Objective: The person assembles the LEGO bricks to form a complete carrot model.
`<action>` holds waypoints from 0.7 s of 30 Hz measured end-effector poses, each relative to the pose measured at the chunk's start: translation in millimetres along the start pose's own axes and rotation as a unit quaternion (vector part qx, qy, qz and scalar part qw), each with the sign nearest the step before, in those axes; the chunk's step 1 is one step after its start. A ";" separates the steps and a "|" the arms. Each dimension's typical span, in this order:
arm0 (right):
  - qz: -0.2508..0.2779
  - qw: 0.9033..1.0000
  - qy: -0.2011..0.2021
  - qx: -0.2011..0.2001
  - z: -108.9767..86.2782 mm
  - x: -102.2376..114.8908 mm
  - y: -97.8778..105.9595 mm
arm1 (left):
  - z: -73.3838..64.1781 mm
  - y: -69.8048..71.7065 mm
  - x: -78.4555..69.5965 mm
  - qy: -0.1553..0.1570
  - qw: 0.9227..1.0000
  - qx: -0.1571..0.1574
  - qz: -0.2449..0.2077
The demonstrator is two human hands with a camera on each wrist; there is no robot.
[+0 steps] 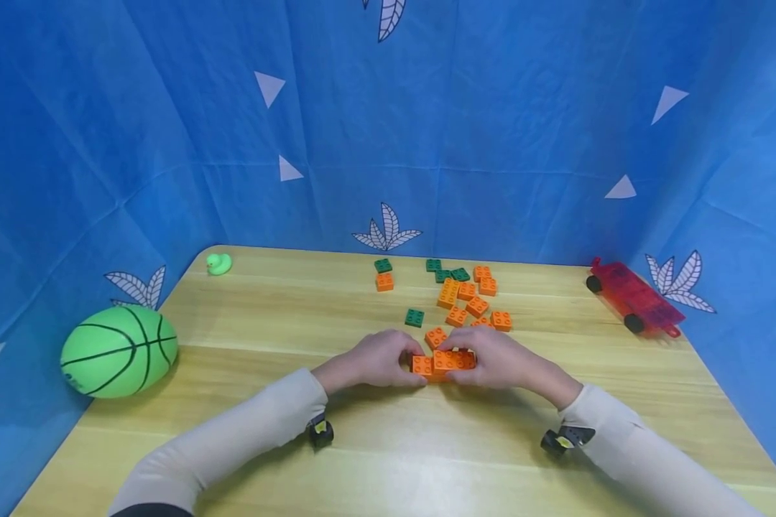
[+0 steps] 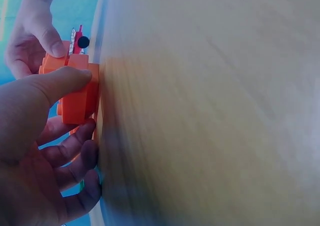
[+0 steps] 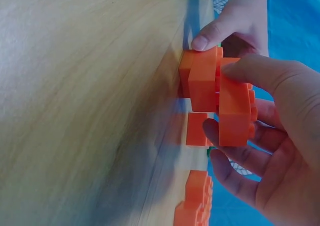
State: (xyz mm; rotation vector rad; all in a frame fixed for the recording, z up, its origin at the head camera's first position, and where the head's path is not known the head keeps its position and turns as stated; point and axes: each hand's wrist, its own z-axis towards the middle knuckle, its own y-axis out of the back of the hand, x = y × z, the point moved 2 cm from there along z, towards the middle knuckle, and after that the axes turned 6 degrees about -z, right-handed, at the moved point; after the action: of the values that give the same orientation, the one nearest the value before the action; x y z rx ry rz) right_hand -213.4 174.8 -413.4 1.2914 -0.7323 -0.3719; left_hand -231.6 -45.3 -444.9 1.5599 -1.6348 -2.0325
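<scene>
On the table, a small stack of orange toy building bricks (image 1: pixel 422 365) lies between the two hands. My left hand (image 1: pixel 381 359) grips its left end, thumb at the near side and fingers at the far side. With thumb and fingers, my right hand (image 1: pixel 501 357) pinches a long orange brick (image 3: pixel 234 103) on top of the stack's right part. From the right wrist view, this upper brick sits against the studs of the orange brick (image 3: pixel 203 83) below it; whether it is fully pressed down I cannot tell. A loose orange brick (image 1: pixel 436 337) lies just behind the stack.
Several loose orange bricks (image 1: pixel 477 306) and green bricks (image 1: pixel 414 317) are scattered beyond the hands. A green ball (image 1: pixel 119 352) with black lines stands at the left, a green toy duck (image 1: pixel 219 263) at the back left, a red toy car (image 1: pixel 636 298) at the right.
</scene>
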 end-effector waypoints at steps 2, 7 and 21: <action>-0.007 1.000 0.001 -0.002 0.2 0.3 0.2 | -0.1 0.9 -1.5 0.001 1.000 0.000 0.008; -0.016 1.000 -0.002 -0.009 -0.3 2.4 -0.2 | -0.2 2.4 -4.1 0.004 1.000 0.002 0.020; -0.016 1.000 -0.004 -0.011 -2.2 2.7 0.1 | 0.6 2.0 -3.7 -0.004 1.000 0.001 0.030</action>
State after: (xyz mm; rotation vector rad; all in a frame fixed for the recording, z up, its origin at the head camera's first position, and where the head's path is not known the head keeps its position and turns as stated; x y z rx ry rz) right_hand -210.0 174.8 -412.8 1.2825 -0.7122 -0.4101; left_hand -231.3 -43.4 -441.1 1.4860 -1.6667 -2.0108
